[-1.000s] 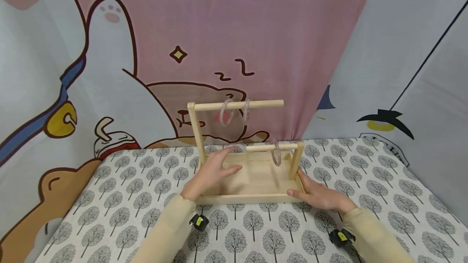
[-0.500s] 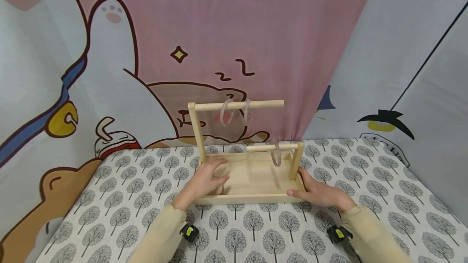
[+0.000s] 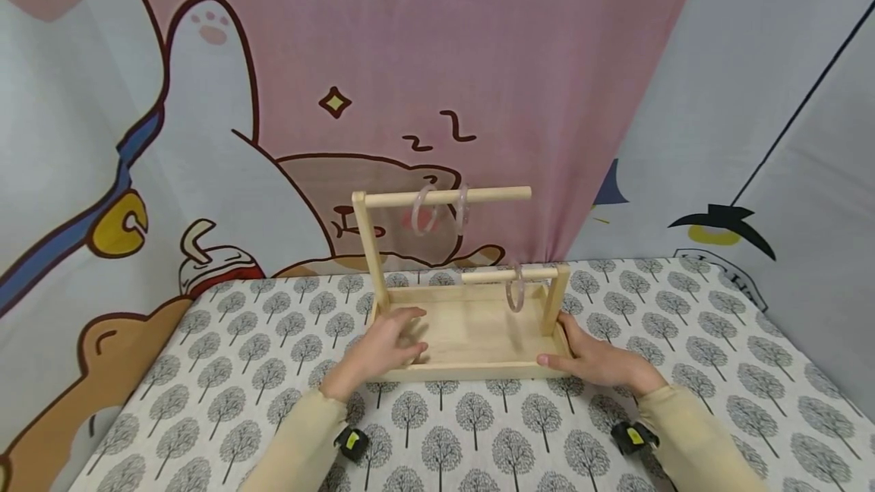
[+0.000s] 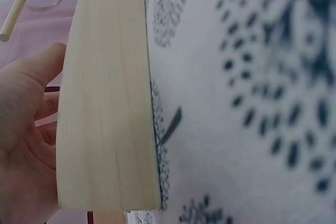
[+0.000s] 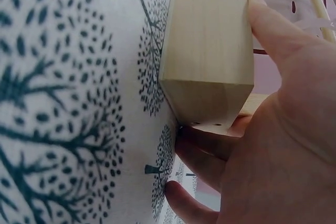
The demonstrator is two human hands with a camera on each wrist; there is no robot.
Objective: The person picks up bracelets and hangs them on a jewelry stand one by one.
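A pale wooden rack (image 3: 472,371) with a shallow tray base stands before me. Its upper bar (image 3: 501,193) carries two translucent pinkish rings, one on the left (image 3: 414,217) and one just right of it (image 3: 463,212). A third ring (image 3: 522,293) hangs on the lower bar (image 3: 480,277). My left hand (image 3: 381,342) lies over the tray's left end, thumb and bent fingers apart; I see nothing held between them, though some fingertips are hidden. My right hand (image 3: 596,355) grips the tray's front right corner, thumb on the front wall (image 5: 210,30), fingers along the end.
A cloth printed with trees (image 3: 472,439) covers the table under the rack. Behind it hangs a pink and white cartoon curtain (image 3: 547,82). Both wrists wear a small black device, on the left (image 3: 351,443) and right (image 3: 632,437).
My left hand has moved left and down from above the tray to its left end. The right hand keeps its place at the corner, and the rack and hanging rings stay put.
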